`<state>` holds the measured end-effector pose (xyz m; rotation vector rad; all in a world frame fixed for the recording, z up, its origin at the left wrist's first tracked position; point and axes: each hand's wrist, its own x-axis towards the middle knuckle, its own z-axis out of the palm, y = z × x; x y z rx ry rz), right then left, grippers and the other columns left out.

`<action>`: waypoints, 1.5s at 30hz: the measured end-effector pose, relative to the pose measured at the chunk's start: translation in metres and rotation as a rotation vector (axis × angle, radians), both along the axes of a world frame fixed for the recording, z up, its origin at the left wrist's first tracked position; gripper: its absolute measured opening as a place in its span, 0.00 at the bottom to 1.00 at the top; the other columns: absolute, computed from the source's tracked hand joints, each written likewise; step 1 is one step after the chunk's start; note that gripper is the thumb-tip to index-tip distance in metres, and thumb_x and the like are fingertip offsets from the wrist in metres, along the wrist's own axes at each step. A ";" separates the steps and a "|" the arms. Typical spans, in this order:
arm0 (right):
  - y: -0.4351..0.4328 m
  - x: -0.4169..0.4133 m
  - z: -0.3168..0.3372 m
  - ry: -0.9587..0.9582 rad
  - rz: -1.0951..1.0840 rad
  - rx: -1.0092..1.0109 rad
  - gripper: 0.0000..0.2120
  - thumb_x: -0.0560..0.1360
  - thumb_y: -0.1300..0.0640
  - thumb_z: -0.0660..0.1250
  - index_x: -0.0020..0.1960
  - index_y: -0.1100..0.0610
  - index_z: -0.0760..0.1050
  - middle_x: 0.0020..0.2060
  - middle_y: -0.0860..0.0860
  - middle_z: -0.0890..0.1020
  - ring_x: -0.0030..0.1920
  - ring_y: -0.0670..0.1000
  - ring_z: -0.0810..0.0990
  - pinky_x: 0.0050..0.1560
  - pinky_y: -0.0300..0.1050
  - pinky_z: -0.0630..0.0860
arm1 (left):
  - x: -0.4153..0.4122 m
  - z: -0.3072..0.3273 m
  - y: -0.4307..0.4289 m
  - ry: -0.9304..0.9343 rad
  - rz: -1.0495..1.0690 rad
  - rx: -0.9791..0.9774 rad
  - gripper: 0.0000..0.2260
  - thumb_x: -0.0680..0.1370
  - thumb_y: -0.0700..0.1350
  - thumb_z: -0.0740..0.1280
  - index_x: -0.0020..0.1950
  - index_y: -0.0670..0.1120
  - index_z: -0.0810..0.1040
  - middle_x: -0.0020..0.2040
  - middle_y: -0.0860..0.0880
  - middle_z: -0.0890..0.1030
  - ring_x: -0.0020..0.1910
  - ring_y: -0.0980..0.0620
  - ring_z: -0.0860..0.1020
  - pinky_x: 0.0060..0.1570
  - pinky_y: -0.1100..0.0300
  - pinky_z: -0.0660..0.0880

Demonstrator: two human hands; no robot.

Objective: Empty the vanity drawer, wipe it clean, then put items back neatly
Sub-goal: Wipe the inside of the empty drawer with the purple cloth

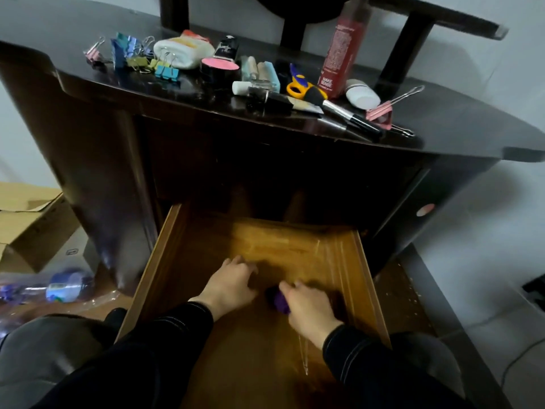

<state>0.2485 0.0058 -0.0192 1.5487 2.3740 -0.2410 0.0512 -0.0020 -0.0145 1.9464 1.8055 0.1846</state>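
Note:
The wooden drawer (177,261) is pulled out below the dark vanity, and its floor is bare. Inside it, my right hand (309,308) is closed around a small purple object (280,302); blur hides what it is. My left hand (233,281) rests palm down on the drawer floor just left of it, fingers curled, holding nothing I can see. On the vanity top (442,119) lie the removed items: binder clips (141,60), a white tube (182,53), a pink-lidded jar (219,66), scissors (298,87), a makeup brush (339,109) and a tall red bottle (342,51).
A cardboard box (32,225) stands on the floor at left, with a plastic bottle (65,286) lying beside it. A low dark shelf (413,290) runs along the drawer's right side. My knees flank the drawer front. A cable (519,358) trails on the floor at right.

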 end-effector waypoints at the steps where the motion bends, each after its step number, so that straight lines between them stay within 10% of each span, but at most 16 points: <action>1: -0.011 0.003 -0.002 0.028 0.015 -0.017 0.29 0.76 0.60 0.68 0.74 0.50 0.63 0.64 0.55 0.74 0.56 0.61 0.81 0.54 0.57 0.79 | 0.001 0.003 -0.001 -0.097 0.008 -0.002 0.15 0.76 0.48 0.70 0.63 0.50 0.77 0.56 0.50 0.79 0.57 0.48 0.78 0.57 0.54 0.77; 5: -0.009 0.006 0.008 0.284 -0.221 -0.104 0.12 0.77 0.51 0.69 0.59 0.49 0.73 0.52 0.51 0.81 0.51 0.56 0.82 0.49 0.51 0.79 | 0.002 0.008 -0.009 -0.224 0.022 0.031 0.07 0.78 0.46 0.68 0.56 0.49 0.79 0.47 0.52 0.82 0.45 0.52 0.80 0.46 0.57 0.79; 9: 0.009 -0.005 0.026 0.880 -0.664 -0.339 0.15 0.76 0.51 0.72 0.59 0.55 0.74 0.50 0.56 0.83 0.40 0.53 0.83 0.38 0.48 0.80 | 0.002 0.006 -0.012 -0.383 0.119 0.086 0.07 0.82 0.47 0.64 0.59 0.50 0.75 0.46 0.52 0.81 0.37 0.55 0.80 0.34 0.62 0.77; 13: 0.008 -0.019 0.040 1.190 -0.753 -0.707 0.24 0.76 0.49 0.74 0.67 0.51 0.67 0.55 0.51 0.79 0.51 0.53 0.84 0.43 0.49 0.85 | 0.005 0.005 -0.009 -0.469 0.215 0.147 0.14 0.83 0.50 0.60 0.69 0.49 0.71 0.58 0.50 0.75 0.52 0.50 0.79 0.51 0.56 0.77; 16: 0.000 -0.017 0.048 0.937 -0.532 -0.628 0.31 0.79 0.47 0.69 0.78 0.50 0.62 0.62 0.50 0.77 0.57 0.50 0.81 0.45 0.43 0.83 | 0.002 0.001 -0.009 -0.391 0.224 0.099 0.20 0.83 0.58 0.59 0.72 0.51 0.68 0.57 0.51 0.71 0.57 0.49 0.74 0.58 0.54 0.74; 19: -0.003 0.013 0.053 0.380 -0.134 -0.056 0.18 0.81 0.45 0.64 0.69 0.46 0.73 0.64 0.45 0.77 0.59 0.46 0.78 0.56 0.43 0.78 | 0.002 -0.007 -0.013 -0.132 0.121 0.079 0.30 0.77 0.67 0.61 0.74 0.53 0.64 0.61 0.49 0.69 0.62 0.46 0.70 0.63 0.50 0.73; 23: 0.014 0.080 0.058 0.168 0.026 0.437 0.15 0.80 0.48 0.61 0.65 0.49 0.77 0.61 0.46 0.76 0.65 0.50 0.69 0.65 0.49 0.70 | 0.016 -0.014 -0.011 0.110 0.073 0.237 0.37 0.74 0.72 0.60 0.78 0.58 0.57 0.73 0.47 0.61 0.72 0.43 0.63 0.68 0.46 0.68; 29: 0.028 0.100 0.047 0.214 -0.045 0.467 0.25 0.78 0.47 0.64 0.73 0.50 0.70 0.78 0.51 0.62 0.78 0.56 0.55 0.72 0.54 0.68 | 0.038 -0.029 0.003 0.259 -0.040 0.291 0.26 0.79 0.65 0.60 0.73 0.56 0.67 0.69 0.47 0.67 0.67 0.44 0.67 0.65 0.48 0.68; 45: 0.034 0.097 0.045 0.342 -0.150 0.489 0.14 0.74 0.54 0.68 0.59 0.53 0.81 0.68 0.49 0.75 0.76 0.53 0.63 0.65 0.53 0.75 | 0.064 -0.047 0.125 0.227 -0.002 0.382 0.19 0.81 0.50 0.63 0.72 0.52 0.73 0.68 0.47 0.74 0.67 0.40 0.70 0.61 0.48 0.69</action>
